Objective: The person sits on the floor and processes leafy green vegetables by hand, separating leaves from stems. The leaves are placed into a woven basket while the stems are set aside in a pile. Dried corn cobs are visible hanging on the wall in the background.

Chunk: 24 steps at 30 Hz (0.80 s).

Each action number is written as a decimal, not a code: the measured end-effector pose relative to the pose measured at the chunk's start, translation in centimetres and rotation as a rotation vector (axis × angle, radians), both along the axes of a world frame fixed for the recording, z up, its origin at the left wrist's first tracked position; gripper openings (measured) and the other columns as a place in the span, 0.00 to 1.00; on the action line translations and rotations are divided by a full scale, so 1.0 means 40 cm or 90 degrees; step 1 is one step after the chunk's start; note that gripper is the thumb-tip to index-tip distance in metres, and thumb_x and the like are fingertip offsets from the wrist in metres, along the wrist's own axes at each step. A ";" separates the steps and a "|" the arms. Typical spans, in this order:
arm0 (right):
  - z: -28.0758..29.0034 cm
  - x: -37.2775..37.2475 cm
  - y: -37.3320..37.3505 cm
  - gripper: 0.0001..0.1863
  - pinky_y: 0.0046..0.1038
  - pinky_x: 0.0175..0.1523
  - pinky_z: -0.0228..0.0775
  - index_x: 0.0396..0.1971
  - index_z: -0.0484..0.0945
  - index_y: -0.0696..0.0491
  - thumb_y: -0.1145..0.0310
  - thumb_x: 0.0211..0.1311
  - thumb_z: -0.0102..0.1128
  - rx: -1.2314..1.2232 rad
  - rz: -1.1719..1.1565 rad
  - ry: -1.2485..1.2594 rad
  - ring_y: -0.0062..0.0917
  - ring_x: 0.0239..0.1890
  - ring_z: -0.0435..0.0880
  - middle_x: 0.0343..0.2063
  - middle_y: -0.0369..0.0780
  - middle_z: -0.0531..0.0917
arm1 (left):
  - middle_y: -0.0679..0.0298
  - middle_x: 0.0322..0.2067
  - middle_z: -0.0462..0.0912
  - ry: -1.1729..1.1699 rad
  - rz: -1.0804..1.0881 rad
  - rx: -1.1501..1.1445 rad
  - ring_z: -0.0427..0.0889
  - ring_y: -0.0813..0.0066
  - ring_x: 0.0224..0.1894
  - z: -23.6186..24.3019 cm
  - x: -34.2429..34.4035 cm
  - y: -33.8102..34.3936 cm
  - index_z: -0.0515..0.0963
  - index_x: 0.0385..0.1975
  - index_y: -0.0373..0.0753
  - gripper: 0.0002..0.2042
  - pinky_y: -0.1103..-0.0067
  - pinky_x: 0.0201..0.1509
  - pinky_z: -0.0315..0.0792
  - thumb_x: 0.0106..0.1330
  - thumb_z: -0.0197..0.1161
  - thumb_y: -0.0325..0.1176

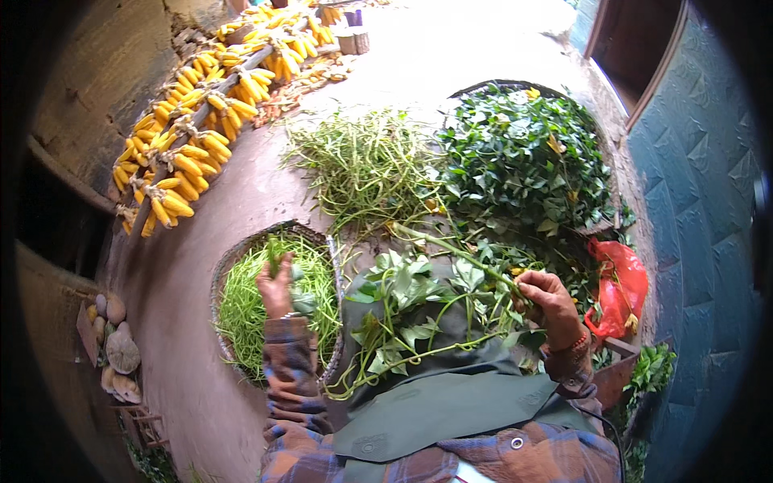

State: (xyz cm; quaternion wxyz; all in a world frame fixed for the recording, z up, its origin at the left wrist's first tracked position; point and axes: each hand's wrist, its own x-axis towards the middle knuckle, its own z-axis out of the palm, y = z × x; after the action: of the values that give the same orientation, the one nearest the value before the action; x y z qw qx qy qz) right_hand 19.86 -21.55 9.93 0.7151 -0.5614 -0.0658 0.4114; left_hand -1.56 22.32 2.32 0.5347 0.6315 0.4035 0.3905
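Over a round basket [336, 322] of thin cut green stems [239, 302], my left hand [276, 288] is closed around a small bunch of green leaf stems [274, 248]. Pale leaves hang beside that hand. On the other side, my right hand [551, 304] grips a leafy vine [459, 252], whose long pale-green stem points up and left. More leafy vines [403, 294] lie across the dark apron [451, 398] on my lap, one trailing toward the basket.
Ahead lies a heap of stripped vines [366, 161]. To its right stands a big basket heaped with leaves [523, 153]. A red plastic bag [620, 286] is by my right arm, near a blue wall [692, 209]. Corn cobs [189, 169] hang at left; pumpkins [122, 352] sit below.
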 end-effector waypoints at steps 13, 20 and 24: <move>-0.128 0.005 0.004 0.06 0.11 0.20 0.54 0.38 0.80 0.55 0.69 0.68 0.59 0.109 -0.012 0.093 0.08 0.16 0.65 0.25 0.34 0.82 | 0.68 0.25 0.81 -0.068 -0.408 0.377 0.73 0.85 0.23 0.349 0.510 -0.201 0.78 0.54 0.33 0.16 0.86 0.27 0.67 0.69 0.60 0.32; -0.124 0.022 0.021 0.07 0.10 0.20 0.53 0.38 0.79 0.55 0.67 0.68 0.58 0.111 0.007 0.068 0.06 0.16 0.65 0.26 0.33 0.81 | 0.65 0.35 0.86 0.015 -0.498 -0.146 0.70 0.88 0.17 0.054 0.363 -0.201 0.80 0.49 0.38 0.14 0.88 0.19 0.65 0.72 0.58 0.40; -0.129 0.017 0.042 0.06 0.11 0.20 0.55 0.38 0.79 0.54 0.68 0.68 0.58 0.116 0.026 0.091 0.08 0.16 0.68 0.24 0.33 0.81 | 0.72 0.26 0.83 -0.015 -0.528 -0.307 0.67 0.89 0.17 0.092 0.366 -0.274 0.82 0.44 0.39 0.11 0.89 0.19 0.58 0.72 0.60 0.38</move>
State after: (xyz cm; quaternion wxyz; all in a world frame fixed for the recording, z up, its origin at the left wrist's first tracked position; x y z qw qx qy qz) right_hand 20.56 -19.88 4.76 0.7575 -0.4615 -0.0634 0.4574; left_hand 13.10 11.37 6.02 0.7813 0.5926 0.1903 0.0463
